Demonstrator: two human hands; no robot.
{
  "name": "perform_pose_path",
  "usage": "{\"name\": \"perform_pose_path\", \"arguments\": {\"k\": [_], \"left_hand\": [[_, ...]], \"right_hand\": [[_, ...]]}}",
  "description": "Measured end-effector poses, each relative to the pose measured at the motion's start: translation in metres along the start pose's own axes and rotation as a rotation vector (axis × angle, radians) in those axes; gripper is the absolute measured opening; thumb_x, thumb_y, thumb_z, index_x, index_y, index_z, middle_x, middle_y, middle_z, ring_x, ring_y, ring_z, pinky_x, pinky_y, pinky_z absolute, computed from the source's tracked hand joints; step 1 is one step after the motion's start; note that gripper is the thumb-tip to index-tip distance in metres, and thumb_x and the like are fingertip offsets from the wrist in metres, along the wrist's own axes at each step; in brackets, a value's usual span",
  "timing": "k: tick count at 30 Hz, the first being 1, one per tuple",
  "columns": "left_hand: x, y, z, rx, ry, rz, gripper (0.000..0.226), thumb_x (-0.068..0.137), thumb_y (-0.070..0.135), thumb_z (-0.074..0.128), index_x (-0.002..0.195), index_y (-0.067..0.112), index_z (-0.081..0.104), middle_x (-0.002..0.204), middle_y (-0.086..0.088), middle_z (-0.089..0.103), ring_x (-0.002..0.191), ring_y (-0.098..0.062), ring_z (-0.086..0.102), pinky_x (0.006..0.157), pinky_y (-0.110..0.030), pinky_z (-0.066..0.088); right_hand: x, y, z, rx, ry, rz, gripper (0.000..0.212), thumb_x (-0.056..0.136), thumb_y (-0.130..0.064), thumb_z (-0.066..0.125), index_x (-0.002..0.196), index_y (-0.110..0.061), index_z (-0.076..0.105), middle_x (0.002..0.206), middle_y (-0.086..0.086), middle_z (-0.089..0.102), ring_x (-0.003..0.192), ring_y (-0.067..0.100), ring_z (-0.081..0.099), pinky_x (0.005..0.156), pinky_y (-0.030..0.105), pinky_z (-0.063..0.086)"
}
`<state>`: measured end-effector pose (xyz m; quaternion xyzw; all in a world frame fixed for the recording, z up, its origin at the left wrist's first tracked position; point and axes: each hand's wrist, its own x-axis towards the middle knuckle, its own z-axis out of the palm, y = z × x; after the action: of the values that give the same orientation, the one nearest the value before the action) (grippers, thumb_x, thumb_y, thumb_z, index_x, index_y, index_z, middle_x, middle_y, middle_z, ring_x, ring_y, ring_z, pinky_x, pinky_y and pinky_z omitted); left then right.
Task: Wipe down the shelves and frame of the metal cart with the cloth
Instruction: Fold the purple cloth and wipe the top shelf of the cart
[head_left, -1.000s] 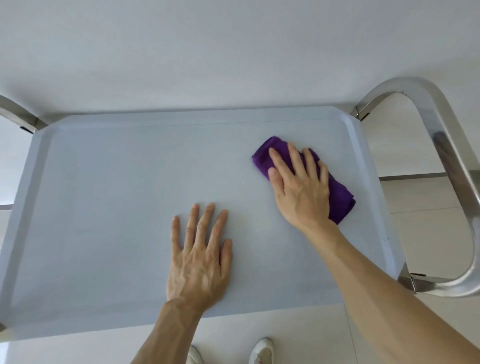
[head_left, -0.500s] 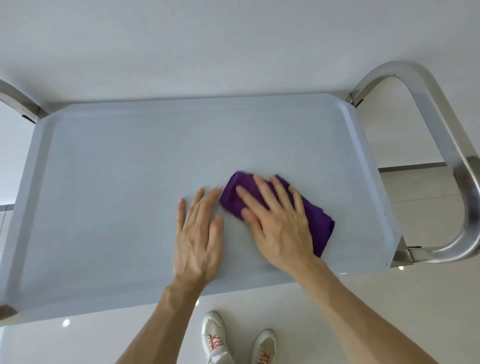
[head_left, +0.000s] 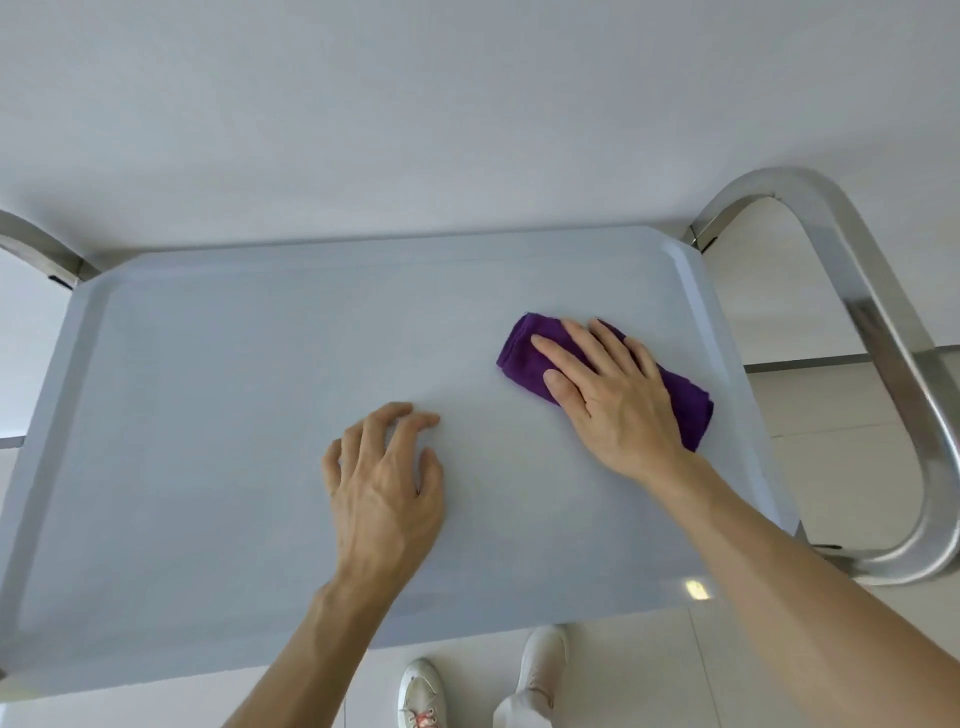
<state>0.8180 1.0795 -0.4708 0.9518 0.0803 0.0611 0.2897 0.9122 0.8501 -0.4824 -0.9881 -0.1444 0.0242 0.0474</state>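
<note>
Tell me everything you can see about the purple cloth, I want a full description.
The purple cloth is a soft, slightly fuzzy fabric in deep violet, folded into a thick oblong pad. It lies flat on the pale grey top shelf of the cart, in its right half, running diagonally toward the shelf's right rim. The right hand presses down on it with straight fingers and covers its middle, so only both ends show. The left hand is apart from it.
</note>
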Motion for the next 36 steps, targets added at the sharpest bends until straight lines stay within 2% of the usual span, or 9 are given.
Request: {"name": "perform_pose_path", "arguments": {"k": [2,5,8,11,18,23,26,30,36], "left_hand": [[0.025,0.012,0.007,0.024,0.002,0.037,0.033,0.086,0.014,0.055,0.117,0.015,0.066,0.131,-0.007,0.056,0.116,-0.029,0.052,0.101,-0.042,0.033],[0.069,0.028,0.024,0.128,-0.073,0.122,0.037,0.091,0.016,0.059,0.128,0.014,0.061,0.143,-0.013,0.047,0.126,-0.034,0.048,0.11,-0.051,0.03],[0.088,0.034,0.042,0.264,-0.169,0.134,0.045,0.101,0.032,0.042,0.144,0.02,0.044,0.157,-0.006,0.032,0.143,-0.031,0.028,0.117,-0.055,0.014],[0.083,0.029,0.052,0.373,-0.186,0.146,0.053,0.102,0.041,0.025,0.151,0.024,0.033,0.16,-0.001,0.026,0.148,-0.03,0.018,0.119,-0.056,0.008],[0.085,0.029,0.056,0.42,-0.192,0.124,0.052,0.1,0.04,0.028,0.149,0.026,0.035,0.159,0.0,0.028,0.148,-0.028,0.018,0.119,-0.056,0.01],[0.086,0.029,0.055,0.433,-0.212,0.111,0.053,0.1,0.04,0.025,0.151,0.026,0.032,0.159,-0.002,0.03,0.149,-0.026,0.017,0.12,-0.056,0.01],[0.086,0.029,0.053,0.409,-0.203,0.114,0.053,0.099,0.04,0.025,0.15,0.026,0.035,0.158,-0.001,0.031,0.149,-0.026,0.018,0.12,-0.055,0.012],[0.086,0.028,0.054,0.372,-0.18,0.117,0.052,0.098,0.04,0.027,0.147,0.027,0.039,0.158,0.002,0.031,0.148,-0.026,0.021,0.12,-0.054,0.012],[0.085,0.027,0.056,0.368,-0.157,0.136,0.052,0.098,0.04,0.026,0.147,0.026,0.04,0.158,0.001,0.032,0.147,-0.028,0.022,0.12,-0.054,0.012]], "right_hand": [[0.013,0.009,0.002,-0.021,0.034,-0.004,0.047,0.107,-0.048,0.021,0.151,-0.041,0.036,0.16,-0.005,0.034,0.148,0.025,0.029,0.119,0.044,0.022],[0.019,0.015,0.006,-0.036,0.091,-0.032,0.045,0.107,-0.046,0.024,0.149,-0.04,0.04,0.158,-0.003,0.039,0.145,0.027,0.034,0.117,0.046,0.026],[0.031,0.024,0.008,-0.022,0.117,-0.077,0.043,0.108,-0.046,0.026,0.148,-0.04,0.041,0.156,-0.005,0.04,0.144,0.025,0.036,0.115,0.046,0.029],[0.055,0.04,0.004,0.011,0.129,-0.093,0.042,0.108,-0.045,0.029,0.146,-0.04,0.045,0.154,-0.006,0.044,0.143,0.023,0.039,0.115,0.045,0.03],[0.102,0.018,0.007,0.005,0.174,0.188,0.043,0.107,-0.042,0.028,0.147,-0.035,0.043,0.156,0.003,0.041,0.144,0.032,0.036,0.114,0.055,0.027],[0.116,-0.027,0.009,0.05,0.115,-0.197,0.042,0.106,-0.042,0.032,0.146,-0.039,0.045,0.157,-0.002,0.041,0.147,0.03,0.032,0.116,0.055,0.025],[0.125,-0.012,0.004,0.037,0.081,-0.266,0.043,0.107,-0.045,0.027,0.148,-0.042,0.041,0.158,-0.005,0.038,0.148,0.025,0.031,0.118,0.05,0.022],[0.128,0.057,-0.008,-0.011,0.113,-0.055,0.044,0.106,-0.047,0.026,0.148,-0.043,0.041,0.153,-0.008,0.044,0.142,0.024,0.04,0.116,0.047,0.026],[0.091,0.112,-0.013,-0.03,0.051,0.261,0.05,0.103,-0.057,0.021,0.151,-0.044,0.031,0.158,-0.007,0.034,0.145,0.025,0.03,0.109,0.065,0.029]]}}
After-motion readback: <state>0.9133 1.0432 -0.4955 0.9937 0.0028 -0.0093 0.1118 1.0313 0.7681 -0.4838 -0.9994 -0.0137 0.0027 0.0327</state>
